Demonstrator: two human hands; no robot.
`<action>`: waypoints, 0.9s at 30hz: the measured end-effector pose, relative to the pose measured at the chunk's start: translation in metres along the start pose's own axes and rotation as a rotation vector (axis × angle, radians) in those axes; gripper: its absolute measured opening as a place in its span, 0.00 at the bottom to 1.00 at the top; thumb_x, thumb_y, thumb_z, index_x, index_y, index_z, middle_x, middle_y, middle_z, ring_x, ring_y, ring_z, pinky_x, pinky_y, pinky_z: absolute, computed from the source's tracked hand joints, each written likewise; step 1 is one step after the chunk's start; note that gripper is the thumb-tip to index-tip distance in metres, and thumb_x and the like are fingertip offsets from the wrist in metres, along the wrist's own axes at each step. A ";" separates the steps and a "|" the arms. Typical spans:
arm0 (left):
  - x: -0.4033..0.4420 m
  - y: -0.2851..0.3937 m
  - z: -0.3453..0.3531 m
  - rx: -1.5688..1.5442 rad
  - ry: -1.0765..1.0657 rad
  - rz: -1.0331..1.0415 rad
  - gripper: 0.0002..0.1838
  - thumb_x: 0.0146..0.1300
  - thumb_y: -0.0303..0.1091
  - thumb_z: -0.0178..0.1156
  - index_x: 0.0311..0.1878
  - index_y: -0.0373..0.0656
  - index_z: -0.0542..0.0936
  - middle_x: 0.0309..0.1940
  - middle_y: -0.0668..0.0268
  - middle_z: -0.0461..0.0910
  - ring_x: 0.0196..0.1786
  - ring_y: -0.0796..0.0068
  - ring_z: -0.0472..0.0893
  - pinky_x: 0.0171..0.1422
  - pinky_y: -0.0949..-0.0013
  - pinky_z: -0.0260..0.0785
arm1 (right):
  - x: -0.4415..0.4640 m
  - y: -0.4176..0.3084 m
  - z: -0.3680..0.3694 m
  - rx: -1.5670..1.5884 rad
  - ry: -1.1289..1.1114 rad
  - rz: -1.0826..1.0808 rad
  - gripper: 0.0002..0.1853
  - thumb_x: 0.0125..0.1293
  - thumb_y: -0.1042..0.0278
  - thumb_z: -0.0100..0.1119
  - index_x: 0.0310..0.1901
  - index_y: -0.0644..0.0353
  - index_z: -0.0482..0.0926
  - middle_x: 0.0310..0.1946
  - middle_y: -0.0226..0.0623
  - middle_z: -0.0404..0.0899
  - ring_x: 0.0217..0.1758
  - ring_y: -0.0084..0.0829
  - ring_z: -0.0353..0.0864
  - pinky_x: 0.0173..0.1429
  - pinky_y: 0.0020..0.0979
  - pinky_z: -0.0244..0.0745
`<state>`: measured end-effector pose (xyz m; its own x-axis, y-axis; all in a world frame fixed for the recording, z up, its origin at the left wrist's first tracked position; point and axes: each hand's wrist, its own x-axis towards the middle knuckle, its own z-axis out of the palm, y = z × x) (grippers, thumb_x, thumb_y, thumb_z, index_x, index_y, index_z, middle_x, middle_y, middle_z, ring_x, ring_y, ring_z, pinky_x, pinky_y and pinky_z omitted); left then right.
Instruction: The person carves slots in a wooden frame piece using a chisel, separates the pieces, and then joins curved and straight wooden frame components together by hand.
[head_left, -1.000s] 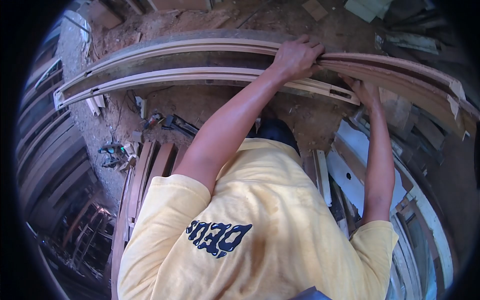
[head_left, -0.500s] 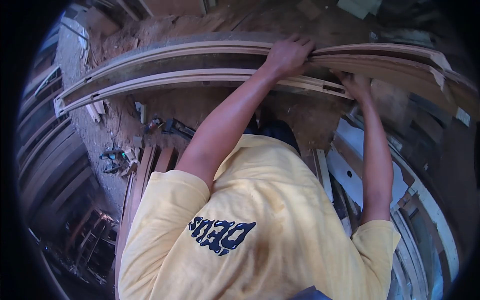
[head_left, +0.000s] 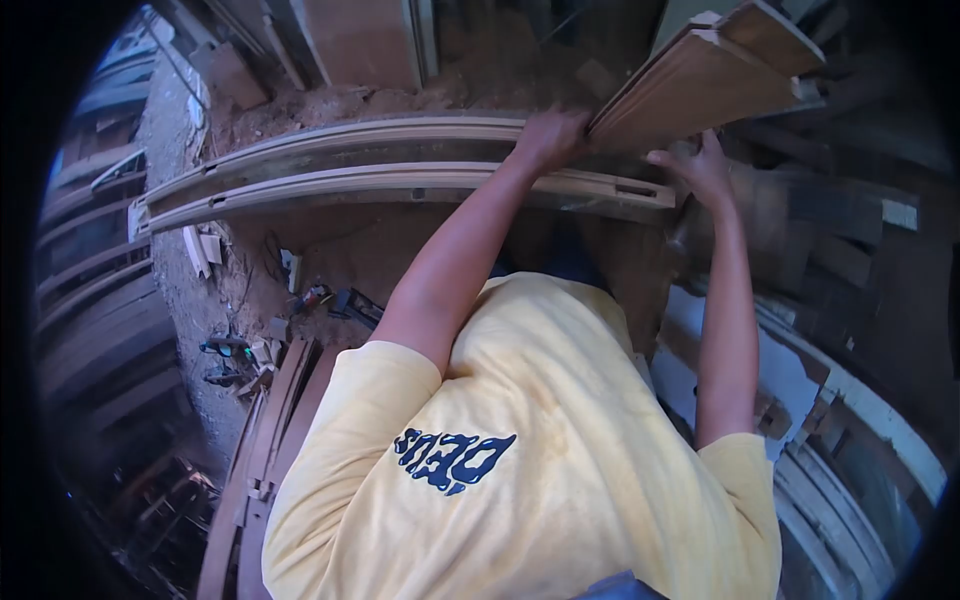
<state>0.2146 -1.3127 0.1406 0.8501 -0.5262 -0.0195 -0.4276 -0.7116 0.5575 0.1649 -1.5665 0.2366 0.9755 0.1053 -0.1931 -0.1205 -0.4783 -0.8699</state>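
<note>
A brown wooden panel (head_left: 700,85) with pale, stepped edges slants up to the right from my left hand (head_left: 553,142). That hand is closed round the panel's near end, its fingertips partly hidden. Below the panel, my right hand (head_left: 702,172) has its thumb and fingers spread apart, close to the panel's lower edge; whether it touches is unclear. Two long grooved wooden rails run side by side beneath my left hand: a far rail (head_left: 350,133) and a near rail (head_left: 400,180). The near one has a slot at its right end. Both meet at the left.
Reddish boards (head_left: 255,470) lie at my lower left, beside scattered small tools (head_left: 230,348). Timber is stacked along the left side (head_left: 110,330). White-edged frames (head_left: 850,390) lie at my right, and a tall board (head_left: 355,40) stands at the back.
The panel has swung up and away, from lying out to the right to pointing at the upper right. My left hand moved slightly left with it, and the right hand's fingers spread.
</note>
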 end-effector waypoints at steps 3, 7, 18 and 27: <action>-0.003 0.004 -0.003 -0.003 0.039 0.030 0.29 0.59 0.53 0.70 0.60 0.47 0.81 0.54 0.54 0.85 0.60 0.44 0.79 0.63 0.48 0.74 | 0.000 -0.017 -0.011 0.172 0.161 -0.292 0.32 0.58 0.70 0.80 0.63 0.64 0.77 0.57 0.36 0.84 0.61 0.29 0.81 0.65 0.32 0.76; -0.011 0.008 -0.004 0.174 0.305 0.180 0.26 0.59 0.50 0.70 0.55 0.44 0.81 0.48 0.56 0.86 0.57 0.48 0.81 0.64 0.51 0.74 | -0.010 -0.064 -0.019 0.297 0.136 -0.289 0.24 0.59 0.69 0.79 0.56 0.66 0.84 0.47 0.33 0.88 0.52 0.23 0.84 0.61 0.29 0.77; -0.028 0.133 -0.155 -1.658 -0.061 -0.075 0.30 0.69 0.41 0.70 0.67 0.36 0.73 0.54 0.58 0.85 0.53 0.66 0.88 0.63 0.55 0.81 | -0.040 -0.150 -0.088 -0.620 0.449 -1.176 0.30 0.61 0.80 0.64 0.68 0.53 0.79 0.67 0.40 0.79 0.73 0.38 0.74 0.76 0.39 0.67; -0.012 0.146 -0.103 -1.318 0.208 0.067 0.41 0.59 0.23 0.76 0.72 0.45 0.63 0.57 0.61 0.84 0.61 0.69 0.83 0.66 0.62 0.77 | -0.047 0.005 -0.073 0.620 -0.402 -0.234 0.40 0.62 0.75 0.69 0.76 0.55 0.65 0.64 0.41 0.78 0.64 0.36 0.80 0.69 0.36 0.74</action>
<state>0.1732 -1.3621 0.3076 0.9205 -0.3778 0.0996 0.0438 0.3530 0.9346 0.1318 -1.6372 0.2749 0.8610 0.5083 -0.0201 -0.1163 0.1582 -0.9805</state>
